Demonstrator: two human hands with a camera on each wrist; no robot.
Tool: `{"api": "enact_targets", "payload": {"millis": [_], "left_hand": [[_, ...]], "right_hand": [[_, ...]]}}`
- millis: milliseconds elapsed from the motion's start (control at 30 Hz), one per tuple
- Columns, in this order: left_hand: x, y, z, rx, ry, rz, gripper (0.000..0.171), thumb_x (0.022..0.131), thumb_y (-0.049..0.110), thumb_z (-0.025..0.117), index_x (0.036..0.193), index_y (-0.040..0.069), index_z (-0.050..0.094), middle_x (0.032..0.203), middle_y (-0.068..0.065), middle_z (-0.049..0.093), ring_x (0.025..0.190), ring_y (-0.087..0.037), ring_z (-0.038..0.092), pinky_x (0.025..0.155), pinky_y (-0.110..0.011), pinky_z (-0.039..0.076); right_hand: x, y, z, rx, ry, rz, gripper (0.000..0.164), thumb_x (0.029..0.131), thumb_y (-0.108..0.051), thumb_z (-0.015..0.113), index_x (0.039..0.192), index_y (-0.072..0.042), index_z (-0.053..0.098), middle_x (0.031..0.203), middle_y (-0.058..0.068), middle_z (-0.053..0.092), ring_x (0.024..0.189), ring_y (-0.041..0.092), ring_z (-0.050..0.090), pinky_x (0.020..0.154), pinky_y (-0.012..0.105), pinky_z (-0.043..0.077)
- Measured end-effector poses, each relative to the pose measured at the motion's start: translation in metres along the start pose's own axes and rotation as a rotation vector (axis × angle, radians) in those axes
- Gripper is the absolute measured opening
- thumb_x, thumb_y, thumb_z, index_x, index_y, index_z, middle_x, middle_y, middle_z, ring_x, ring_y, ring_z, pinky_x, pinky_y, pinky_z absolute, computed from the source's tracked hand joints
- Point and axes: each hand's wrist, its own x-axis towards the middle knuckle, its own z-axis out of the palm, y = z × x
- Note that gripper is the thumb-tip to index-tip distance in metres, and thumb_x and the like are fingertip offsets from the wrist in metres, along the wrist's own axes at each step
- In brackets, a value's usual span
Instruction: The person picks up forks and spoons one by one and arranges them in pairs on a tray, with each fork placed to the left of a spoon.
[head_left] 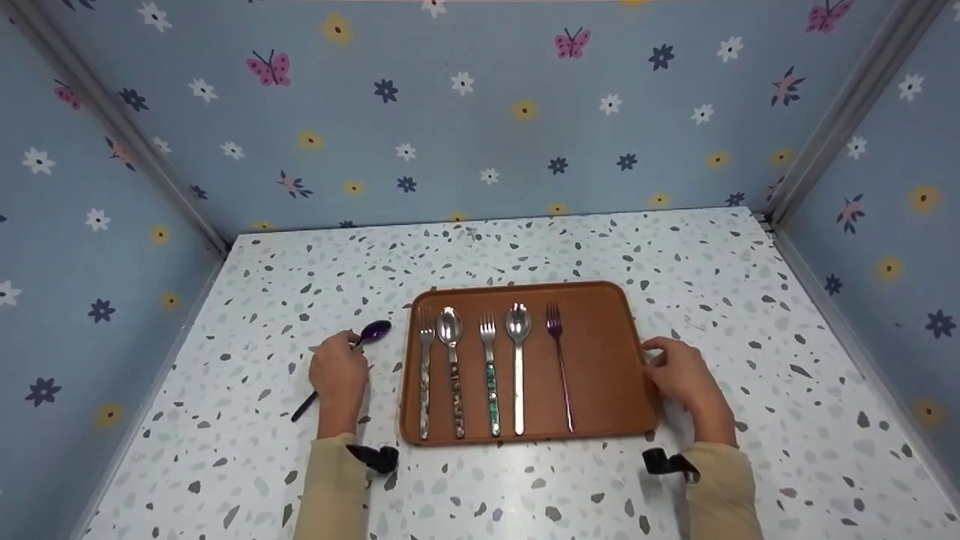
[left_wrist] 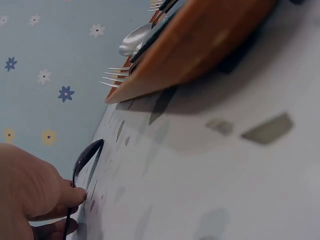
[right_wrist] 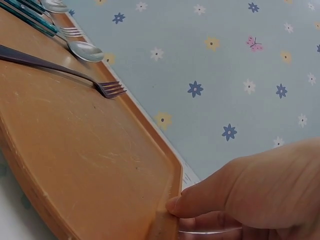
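Note:
My left hand holds a dark purple spoon by its handle, left of the tray. In the left wrist view the thumb and fingers pinch the spoon's handle, close to the tabletop. My right hand grips the right rim of a brown tray; in the right wrist view the thumb lies on the rim and the fingers are beneath. A purple fork is the rightmost piece on the tray. To its left lie a silver spoon, a green-handled fork, a patterned-handle spoon and a patterned-handle fork.
The tray rests on a white speckled table. Blue flowered panels stand behind the table and at both sides. Bare tray surface lies right of the purple fork.

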Motion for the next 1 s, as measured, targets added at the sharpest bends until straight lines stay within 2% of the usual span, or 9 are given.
{"api": "enact_targets", "payload": {"millis": [133, 233, 333, 533, 833, 1000], "left_hand": [[-0.002, -0.001, -0.002, -0.022, -0.021, -0.012, 0.021, 0.094, 0.005, 0.055, 0.106, -0.002, 0.072, 0.101, -0.024, 0.068, 0.083, -0.044, 0.064, 0.066, -0.055, 0.048], [-0.004, -0.003, -0.006, -0.001, 0.012, -0.015, 0.021, 0.095, 0.004, 0.053, 0.093, -0.004, 0.073, 0.091, -0.026, 0.068, 0.079, -0.045, 0.064, 0.063, -0.056, 0.048], [-0.005, -0.002, -0.008, 0.063, 0.032, -0.011, 0.023, 0.093, 0.000, 0.052, 0.081, -0.007, 0.070, 0.083, -0.029, 0.065, 0.076, -0.046, 0.063, 0.062, -0.056, 0.049], [-0.009, 0.008, -0.012, 0.169, -0.028, 0.003, 0.023, 0.091, -0.008, 0.045, 0.086, -0.014, 0.066, 0.085, -0.036, 0.062, 0.075, -0.050, 0.062, 0.060, -0.057, 0.050], [-0.015, 0.014, -0.012, 0.182, -0.100, 0.055, 0.019, 0.087, -0.009, 0.048, 0.086, -0.016, 0.065, 0.084, -0.037, 0.062, 0.077, -0.049, 0.063, 0.064, -0.057, 0.050], [-0.019, 0.023, -0.014, 0.179, -0.141, 0.068, 0.020, 0.089, -0.010, 0.046, 0.089, -0.015, 0.065, 0.087, -0.038, 0.062, 0.079, -0.050, 0.063, 0.065, -0.057, 0.050]], "right_hand": [[-0.001, -0.001, 0.002, -0.009, 0.004, -0.012, 0.041, 0.094, -0.004, 0.057, 0.134, 0.001, 0.051, 0.098, 0.015, 0.064, 0.075, 0.021, 0.060, 0.062, 0.033, 0.049], [0.000, -0.003, 0.003, -0.026, 0.003, -0.033, 0.041, 0.094, -0.005, 0.058, 0.134, 0.002, 0.052, 0.098, 0.015, 0.064, 0.074, 0.021, 0.060, 0.062, 0.033, 0.049], [0.001, -0.006, 0.001, -0.044, 0.011, -0.047, 0.040, 0.094, -0.005, 0.058, 0.133, 0.002, 0.052, 0.099, 0.015, 0.063, 0.077, 0.022, 0.060, 0.064, 0.035, 0.049], [0.003, -0.008, -0.005, -0.064, 0.028, -0.068, 0.040, 0.093, -0.003, 0.058, 0.132, 0.004, 0.052, 0.099, 0.017, 0.064, 0.081, 0.024, 0.061, 0.068, 0.037, 0.050], [0.001, -0.003, -0.002, -0.059, 0.025, -0.060, 0.040, 0.093, -0.005, 0.059, 0.131, 0.004, 0.053, 0.099, 0.017, 0.064, 0.080, 0.023, 0.062, 0.067, 0.037, 0.051], [0.000, 0.000, 0.000, -0.050, 0.031, -0.051, 0.039, 0.093, -0.004, 0.059, 0.131, 0.003, 0.054, 0.100, 0.017, 0.064, 0.081, 0.024, 0.062, 0.068, 0.037, 0.051]]}}
